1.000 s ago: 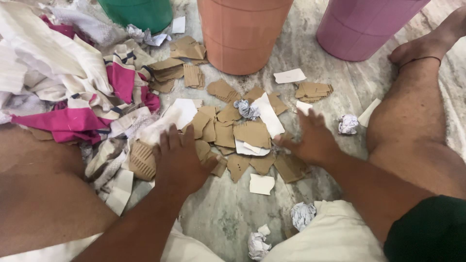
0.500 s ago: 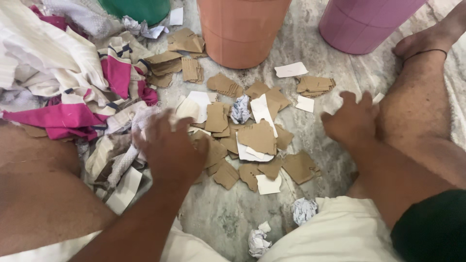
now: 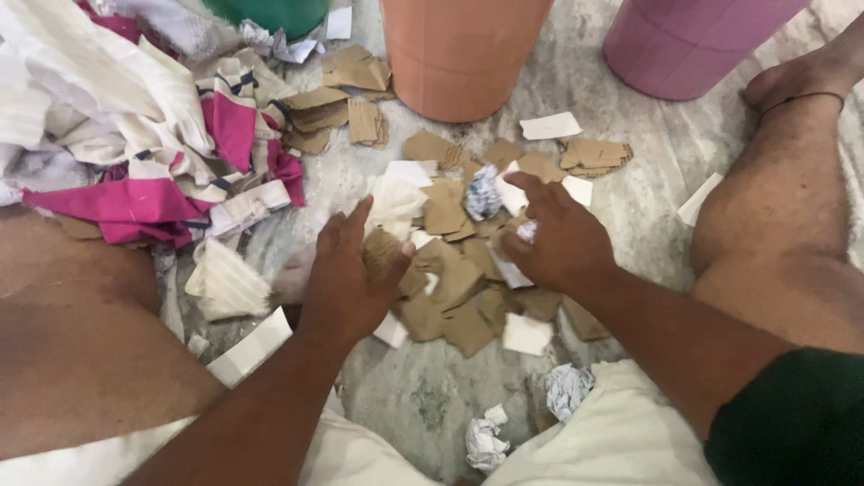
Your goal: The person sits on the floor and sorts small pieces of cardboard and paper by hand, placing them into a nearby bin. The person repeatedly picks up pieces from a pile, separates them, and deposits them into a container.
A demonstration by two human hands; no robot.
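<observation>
While the grey marble floor [image 3: 630, 180] shows bare only in patches, a heap of white and pink cloth [image 3: 135, 135] crowds its left edge. Next, the left hand [image 3: 346, 274] curls half closed around a ribbed cardboard scrap [image 3: 382, 252], having lifted it since half a second ago. Cardboard pieces [image 3: 450, 288] litter the middle. Further right, the right hand [image 3: 558, 238], moved back inward, pinches white paper [image 3: 526, 231] loosely. Orange [image 3: 459, 54] and pink [image 3: 693, 45] bins line the far side.
</observation>
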